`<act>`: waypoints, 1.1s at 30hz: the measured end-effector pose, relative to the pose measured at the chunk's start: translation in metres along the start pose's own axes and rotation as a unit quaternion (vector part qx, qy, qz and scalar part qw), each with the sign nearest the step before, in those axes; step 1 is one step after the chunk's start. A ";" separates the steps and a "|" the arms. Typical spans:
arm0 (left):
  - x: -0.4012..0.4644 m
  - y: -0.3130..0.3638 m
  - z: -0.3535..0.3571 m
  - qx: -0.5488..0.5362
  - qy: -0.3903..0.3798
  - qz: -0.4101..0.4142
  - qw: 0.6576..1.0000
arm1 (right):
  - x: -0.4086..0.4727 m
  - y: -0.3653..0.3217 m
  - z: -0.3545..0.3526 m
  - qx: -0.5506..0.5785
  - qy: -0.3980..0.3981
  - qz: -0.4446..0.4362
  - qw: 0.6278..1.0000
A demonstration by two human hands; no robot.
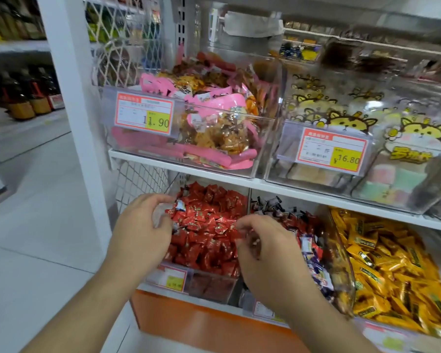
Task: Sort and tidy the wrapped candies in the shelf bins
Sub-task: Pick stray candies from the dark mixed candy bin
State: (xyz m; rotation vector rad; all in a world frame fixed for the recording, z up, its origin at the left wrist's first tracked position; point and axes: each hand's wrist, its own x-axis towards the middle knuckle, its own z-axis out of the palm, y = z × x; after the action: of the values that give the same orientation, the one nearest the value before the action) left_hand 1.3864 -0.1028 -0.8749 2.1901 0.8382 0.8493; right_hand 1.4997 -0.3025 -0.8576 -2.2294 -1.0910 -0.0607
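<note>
Motion blur smears the top shelf [367, 39] at 1 o'clock, its goods unreadable. Small print on the price tags [144, 113] is illegible. The right hand [267, 258] covers part of the middle bin [316, 263]; its curled fingers [250, 233] hide whatever they hold. The yellow candies [392, 271] run off the right edge at 4 o'clock.

I'm standing in a shop, at a sweets and snacks aisle. White shelves [214, 171] carry clear plastic bins [260, 138] heaped with wrapped goods, and each bin front wears a price tag: one [144, 113] reads 11.90, another [333, 150] reads 16.80. Red candies [209, 225] and yellow ones [392, 266] fill the lower bins. Off to my left, bottles [28, 98] line another shelf across the pale tiled floor [36, 225].
</note>
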 end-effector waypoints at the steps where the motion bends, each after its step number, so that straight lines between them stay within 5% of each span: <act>1: 0.001 -0.004 -0.001 -0.005 0.001 -0.002 1.000 | 0.007 -0.010 0.009 0.006 -0.017 -0.012 1.000; 16: 0.008 -0.027 -0.007 -0.111 -0.006 -0.070 0.991 | 0.095 -0.034 0.138 -0.047 -0.082 0.000 0.996; 24: 0.005 -0.020 -0.010 -0.091 0.007 -0.063 0.994 | 0.073 -0.047 0.092 0.066 -0.036 0.003 0.997; 29: -0.003 0.007 -0.013 -0.082 -0.012 -0.034 0.996 | 0.036 -0.047 0.038 0.053 0.013 -0.029 0.998; 33: -0.017 0.029 -0.003 -0.082 -0.061 0.002 0.995 | 0.009 -0.018 0.000 0.044 0.037 0.026 0.998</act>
State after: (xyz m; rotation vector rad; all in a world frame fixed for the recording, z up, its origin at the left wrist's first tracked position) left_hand 1.3836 -0.1315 -0.8574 2.0768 0.6799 0.7496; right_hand 1.4926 -0.2885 -0.8455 -2.1575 -0.9773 -0.0719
